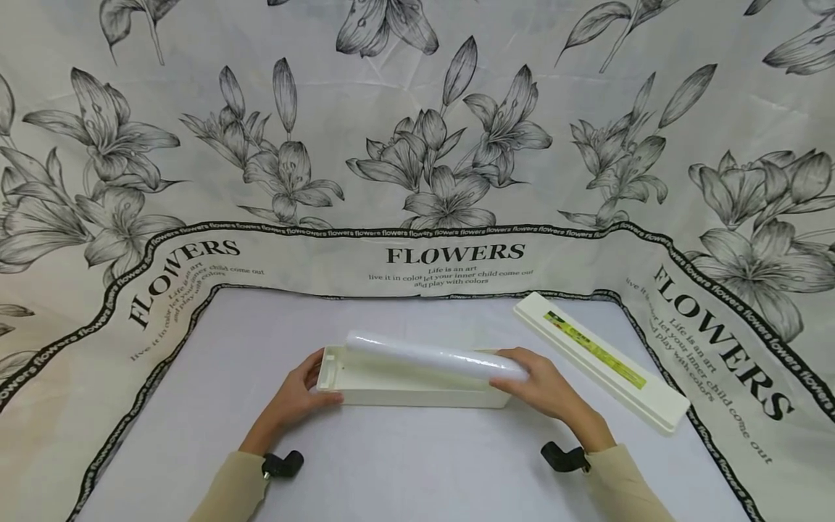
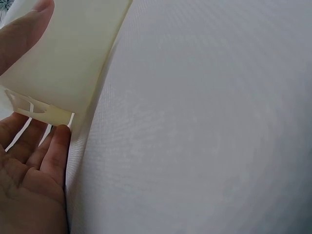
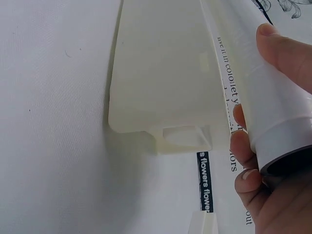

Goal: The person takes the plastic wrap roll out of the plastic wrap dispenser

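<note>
A long white plastic box [image 1: 417, 398] lies open-topped on the table. My left hand [image 1: 296, 391] holds its left end, thumb on the front wall and fingers around the end. The left wrist view shows that hand's fingertips [image 2: 61, 134] at the end of the box. My right hand [image 1: 538, 380] grips the right end of a glossy roll of clear film [image 1: 430, 357]. The roll slants over the box, its left end near the back rim. A dark hollow core [image 3: 292, 163] shows at the gripped end in the right wrist view.
A long white lid [image 1: 600, 362] with a yellow-green label lies diagonally at the right. White cloth [image 1: 391, 464] covers the table. A flower-printed curtain [image 1: 443, 261] rises behind and along both sides.
</note>
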Available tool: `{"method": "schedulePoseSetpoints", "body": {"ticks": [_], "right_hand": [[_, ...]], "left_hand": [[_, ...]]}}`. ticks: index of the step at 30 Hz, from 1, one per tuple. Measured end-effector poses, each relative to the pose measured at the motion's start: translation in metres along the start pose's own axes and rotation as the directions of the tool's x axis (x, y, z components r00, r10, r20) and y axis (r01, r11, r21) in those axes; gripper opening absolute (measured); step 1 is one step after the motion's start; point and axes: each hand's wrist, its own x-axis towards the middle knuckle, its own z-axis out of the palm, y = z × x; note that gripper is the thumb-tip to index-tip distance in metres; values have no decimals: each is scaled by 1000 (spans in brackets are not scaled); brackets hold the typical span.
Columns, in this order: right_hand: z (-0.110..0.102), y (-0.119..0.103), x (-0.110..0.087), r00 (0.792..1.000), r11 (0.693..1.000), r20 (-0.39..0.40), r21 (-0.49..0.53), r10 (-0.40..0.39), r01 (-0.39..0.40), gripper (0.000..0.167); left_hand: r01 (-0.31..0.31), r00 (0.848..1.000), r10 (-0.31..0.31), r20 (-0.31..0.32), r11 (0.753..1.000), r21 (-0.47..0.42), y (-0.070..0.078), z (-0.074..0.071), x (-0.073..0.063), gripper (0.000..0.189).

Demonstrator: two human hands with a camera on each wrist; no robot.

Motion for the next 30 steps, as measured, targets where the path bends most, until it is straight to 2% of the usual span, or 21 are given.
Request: {"method": "schedulePoseSetpoints", "body": {"ticks": [12,20,30], "right_hand": [[3,10,-10,996,998,-89,-57,-4,-1,51],[3,14,-15,994,999,-105,-45,7,-12,49],[0,18,-15,993,997,-120,-77,-17,8,48]], "left_hand": [[30,1000,-30,-11,999,13,4,2,-1,109],[21,1000,-21,-9,1000,4,7,2,-1,108],[29,1000,-29,-3,1000,-7,7,1,0,108]]}}
